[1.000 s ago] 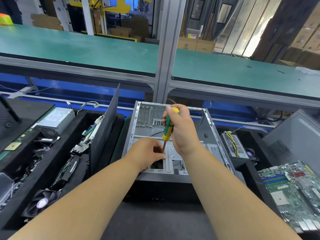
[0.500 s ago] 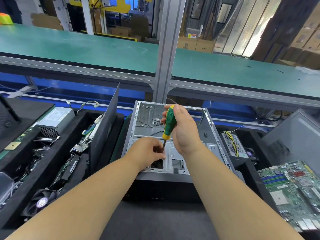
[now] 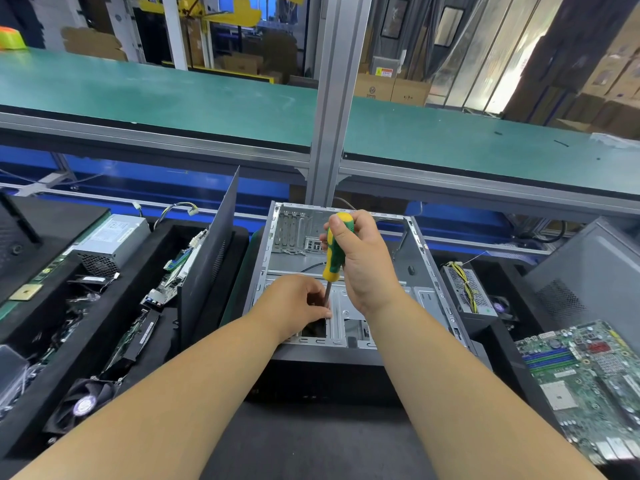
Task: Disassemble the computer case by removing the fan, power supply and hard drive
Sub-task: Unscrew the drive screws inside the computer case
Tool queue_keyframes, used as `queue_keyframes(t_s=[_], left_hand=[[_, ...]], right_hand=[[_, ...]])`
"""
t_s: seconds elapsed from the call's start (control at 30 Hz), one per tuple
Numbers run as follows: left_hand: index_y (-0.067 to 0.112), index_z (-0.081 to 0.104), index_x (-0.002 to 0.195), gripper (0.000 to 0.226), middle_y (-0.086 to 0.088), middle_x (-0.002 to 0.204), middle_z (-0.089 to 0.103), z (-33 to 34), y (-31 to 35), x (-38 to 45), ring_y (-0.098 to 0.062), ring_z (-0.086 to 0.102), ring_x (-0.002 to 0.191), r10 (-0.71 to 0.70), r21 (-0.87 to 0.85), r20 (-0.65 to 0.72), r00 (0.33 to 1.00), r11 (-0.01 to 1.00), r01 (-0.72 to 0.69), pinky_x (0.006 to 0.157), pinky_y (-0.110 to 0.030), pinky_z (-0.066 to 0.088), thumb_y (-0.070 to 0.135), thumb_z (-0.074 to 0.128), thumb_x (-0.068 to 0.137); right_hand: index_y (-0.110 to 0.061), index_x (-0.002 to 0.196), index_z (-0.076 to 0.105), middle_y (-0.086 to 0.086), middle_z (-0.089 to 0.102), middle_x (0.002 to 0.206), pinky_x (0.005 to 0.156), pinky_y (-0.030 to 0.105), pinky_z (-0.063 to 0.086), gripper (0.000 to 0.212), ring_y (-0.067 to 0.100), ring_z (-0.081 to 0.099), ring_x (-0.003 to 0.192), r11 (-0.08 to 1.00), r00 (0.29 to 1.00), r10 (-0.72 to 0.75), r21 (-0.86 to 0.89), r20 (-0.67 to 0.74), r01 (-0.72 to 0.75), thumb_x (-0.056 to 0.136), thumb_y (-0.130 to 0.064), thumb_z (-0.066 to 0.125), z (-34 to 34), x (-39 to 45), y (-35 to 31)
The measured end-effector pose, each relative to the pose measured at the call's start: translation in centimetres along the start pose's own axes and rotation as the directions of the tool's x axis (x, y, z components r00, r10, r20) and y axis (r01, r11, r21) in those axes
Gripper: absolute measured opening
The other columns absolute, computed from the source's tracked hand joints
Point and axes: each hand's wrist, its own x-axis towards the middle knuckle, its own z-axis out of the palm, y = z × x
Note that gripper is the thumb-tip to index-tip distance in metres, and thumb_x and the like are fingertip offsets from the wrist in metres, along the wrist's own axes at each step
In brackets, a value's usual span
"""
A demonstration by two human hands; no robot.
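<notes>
An open grey computer case (image 3: pixel 426 271) lies on its side in front of me, mostly bare metal inside. My right hand (image 3: pixel 363 265) grips a green and yellow screwdriver (image 3: pixel 333 252) held upright, its shaft running down into the drive cage at the near end. My left hand (image 3: pixel 298 303) rests on that cage with fingers curled beside the shaft, steadying its tip. What lies under the fingers is hidden. A grey power supply (image 3: pixel 110 240) sits in the left bin, and a black fan (image 3: pixel 83 403) lies at the bin's near end.
A dark side panel (image 3: pixel 207 258) stands on edge left of the case. Circuit boards (image 3: pixel 173 271) fill the left bins. A second power supply (image 3: pixel 465 292) and a green motherboard (image 3: pixel 588 375) are on the right. A metal post (image 3: pixel 332 116) rises behind.
My right hand has turned on the screwdriver handle, its fingers shifting round the top. The left hand and the case stay where they were.
</notes>
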Motion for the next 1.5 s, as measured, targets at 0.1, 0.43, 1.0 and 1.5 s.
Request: queue_keyframes(t_s=[0.1, 0.43, 1.0, 1.5], left_hand=[[0.028, 0.072, 0.083, 0.013, 0.011, 0.082, 0.069, 0.01, 0.03, 0.0, -0.007, 0.063, 0.08, -0.009, 0.006, 0.001, 1.0, 1.0, 0.009, 0.081, -0.034, 0.056, 0.037, 0.079, 0.077], [0.027, 0.073, 0.083, 0.012, 0.011, 0.081, 0.068, -0.07, 0.21, -0.13, -0.006, 0.063, 0.079, 0.001, -0.007, -0.008, 1.0, 1.0, -0.001, 0.081, -0.033, 0.055, 0.035, 0.08, 0.077], [0.03, 0.071, 0.084, 0.013, 0.013, 0.08, 0.066, -0.05, 0.0, -0.03, -0.004, 0.061, 0.078, 0.022, 0.017, -0.02, 1.0, 1.0, -0.022, 0.077, -0.029, 0.054, 0.037, 0.079, 0.077], [0.028, 0.071, 0.081, 0.013, 0.011, 0.08, 0.066, 0.0, 0.0, -0.06, -0.006, 0.062, 0.077, 0.037, 0.021, -0.022, 0.999, 0.999, -0.036, 0.079, -0.032, 0.055, 0.037, 0.079, 0.077]], right_hand=[[-0.021, 0.096, 0.063, -0.014, 0.067, 0.079, 0.084, 0.031, 0.055, 0.017, 0.007, 0.065, 0.079, 1.0, 1.0, 0.01, 0.023, 0.005, -0.01, 0.089, -0.036, 0.061, -0.1, 0.14, -0.15], [-0.024, 0.105, 0.054, -0.002, 0.064, 0.084, 0.072, 0.025, 0.054, 0.02, 0.011, 0.063, 0.072, 0.986, 0.999, 0.05, 0.161, -0.002, -0.049, 0.088, -0.034, 0.057, -0.05, 0.11, -0.33], [-0.017, 0.098, 0.068, -0.009, 0.068, 0.078, 0.074, 0.025, 0.051, 0.031, 0.009, 0.06, 0.071, 0.99, 1.0, 0.012, 0.138, -0.002, -0.012, 0.106, -0.026, 0.039, 0.37, -0.29, -0.58], [-0.022, 0.092, 0.061, -0.009, 0.066, 0.081, 0.076, 0.027, 0.051, 0.019, 0.008, 0.062, 0.074, 0.999, 1.0, -0.018, 0.051, 0.006, 0.018, 0.091, -0.041, 0.055, 0.18, -0.57, -0.16]])
